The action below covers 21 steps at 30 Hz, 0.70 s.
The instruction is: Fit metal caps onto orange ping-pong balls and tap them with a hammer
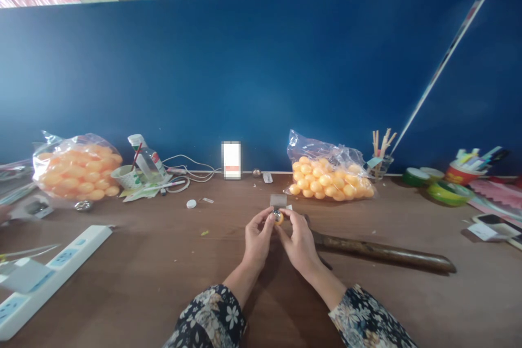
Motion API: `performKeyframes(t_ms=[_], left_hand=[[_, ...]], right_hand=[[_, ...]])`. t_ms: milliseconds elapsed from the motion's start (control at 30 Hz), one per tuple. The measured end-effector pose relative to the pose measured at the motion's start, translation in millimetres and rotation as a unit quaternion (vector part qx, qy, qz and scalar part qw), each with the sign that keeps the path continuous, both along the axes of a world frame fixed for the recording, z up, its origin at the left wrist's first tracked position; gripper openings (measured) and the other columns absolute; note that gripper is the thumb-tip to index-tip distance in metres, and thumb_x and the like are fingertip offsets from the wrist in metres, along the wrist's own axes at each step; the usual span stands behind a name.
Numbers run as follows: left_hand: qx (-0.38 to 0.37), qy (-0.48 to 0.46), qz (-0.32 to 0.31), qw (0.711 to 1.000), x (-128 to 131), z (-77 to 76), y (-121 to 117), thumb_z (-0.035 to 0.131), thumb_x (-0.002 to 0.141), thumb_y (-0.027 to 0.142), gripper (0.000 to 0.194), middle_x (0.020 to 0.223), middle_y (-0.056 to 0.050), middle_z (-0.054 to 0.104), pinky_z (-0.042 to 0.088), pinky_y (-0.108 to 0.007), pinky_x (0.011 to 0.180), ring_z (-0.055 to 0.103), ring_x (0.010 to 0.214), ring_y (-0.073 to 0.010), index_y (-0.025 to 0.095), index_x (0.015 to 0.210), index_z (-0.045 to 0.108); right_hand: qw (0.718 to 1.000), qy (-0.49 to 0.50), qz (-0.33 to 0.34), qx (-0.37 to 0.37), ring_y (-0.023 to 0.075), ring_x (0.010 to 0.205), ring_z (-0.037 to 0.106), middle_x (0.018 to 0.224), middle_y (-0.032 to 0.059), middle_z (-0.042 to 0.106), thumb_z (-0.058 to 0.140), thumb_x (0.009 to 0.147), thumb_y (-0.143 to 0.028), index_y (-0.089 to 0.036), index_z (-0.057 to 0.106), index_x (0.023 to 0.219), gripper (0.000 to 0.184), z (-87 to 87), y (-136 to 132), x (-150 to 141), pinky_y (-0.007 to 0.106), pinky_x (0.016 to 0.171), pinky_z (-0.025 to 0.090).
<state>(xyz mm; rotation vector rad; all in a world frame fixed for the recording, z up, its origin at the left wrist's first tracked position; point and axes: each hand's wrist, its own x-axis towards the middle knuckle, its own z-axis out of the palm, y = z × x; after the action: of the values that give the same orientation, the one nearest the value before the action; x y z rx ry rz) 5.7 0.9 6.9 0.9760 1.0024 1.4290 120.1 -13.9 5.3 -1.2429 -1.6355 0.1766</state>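
Between my two hands, over the middle of the table, is a small orange ball [279, 219] with a shiny silvery piece on its near side. My left hand [258, 236] pinches it from the left with thumb and forefinger. From the right, the fingertips of my right hand [299, 242] close on the same ball. Just beyond the fingertips is a greyish, see-through piece [278, 200] whose kind I cannot make out. A long wooden handle [383, 253] lies to the right of my right hand; its head end is partly hidden behind that hand.
Clear bags of orange balls stand at the back left [77, 171] and back right [326, 178]. A white power strip [61, 277] lies on the left. A bottle [149, 160], a paper cup [126, 176], a lit screen [231, 161], tape rolls [451, 193] and a pen cup [465, 173] line the back.
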Motion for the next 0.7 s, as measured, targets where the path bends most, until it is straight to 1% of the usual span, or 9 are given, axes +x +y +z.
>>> performKeyframes(t_ms=[100, 333, 567, 700], left_hand=[[-0.011, -0.008, 0.005, 1.000, -0.2, 0.3, 0.3, 0.073, 0.067, 0.044, 0.048, 0.089, -0.010, 0.072, 0.054, -0.025, 0.062, 0.066, 0.069, -0.0163, 0.013, 0.103, 0.069], [-0.018, -0.011, 0.012, 1.000, -0.7, 2.6, -0.2, 0.074, 0.066, 0.044, 0.043, 0.092, -0.011, 0.073, 0.053, -0.023, 0.058, 0.067, 0.068, -0.0161, 0.013, 0.096, 0.069], [0.010, 0.028, 0.020, 0.999, -0.8, 2.6, -0.7, 0.069, 0.072, 0.045, 0.039, 0.086, -0.011, 0.073, 0.053, -0.025, 0.063, 0.068, 0.074, -0.0185, 0.012, 0.092, 0.070], [0.016, 0.032, 0.009, 0.999, 0.0, 4.3, -1.9, 0.067, 0.074, 0.046, 0.040, 0.090, -0.012, 0.073, 0.053, -0.026, 0.067, 0.068, 0.079, -0.0202, 0.012, 0.094, 0.070]], right_hand=[[1.000, 0.003, -0.001, 0.004, 0.0247, 0.095, 0.060, 0.104, 0.0099, 0.066, 0.056, 0.084, -0.028, -0.021, 0.054, 0.110, 0.026, 0.1, 0.0, 0.0, 0.041, 0.083, 0.050], [1.000, 0.017, -0.010, -0.002, 0.0253, 0.094, 0.061, 0.101, 0.0103, 0.065, 0.059, 0.082, -0.029, -0.020, 0.054, 0.107, 0.027, -0.1, 0.3, -0.3, 0.041, 0.081, 0.051], [0.999, 0.029, -0.014, -0.031, 0.0254, 0.094, 0.060, 0.099, 0.0098, 0.064, 0.062, 0.080, -0.030, -0.020, 0.052, 0.103, 0.027, 1.6, -1.0, -1.1, 0.041, 0.082, 0.050], [0.999, 0.031, -0.018, -0.028, 0.0255, 0.091, 0.060, 0.097, 0.0097, 0.063, 0.062, 0.080, -0.031, -0.020, 0.051, 0.102, 0.027, -0.3, -0.4, -0.8, 0.042, 0.080, 0.051]])
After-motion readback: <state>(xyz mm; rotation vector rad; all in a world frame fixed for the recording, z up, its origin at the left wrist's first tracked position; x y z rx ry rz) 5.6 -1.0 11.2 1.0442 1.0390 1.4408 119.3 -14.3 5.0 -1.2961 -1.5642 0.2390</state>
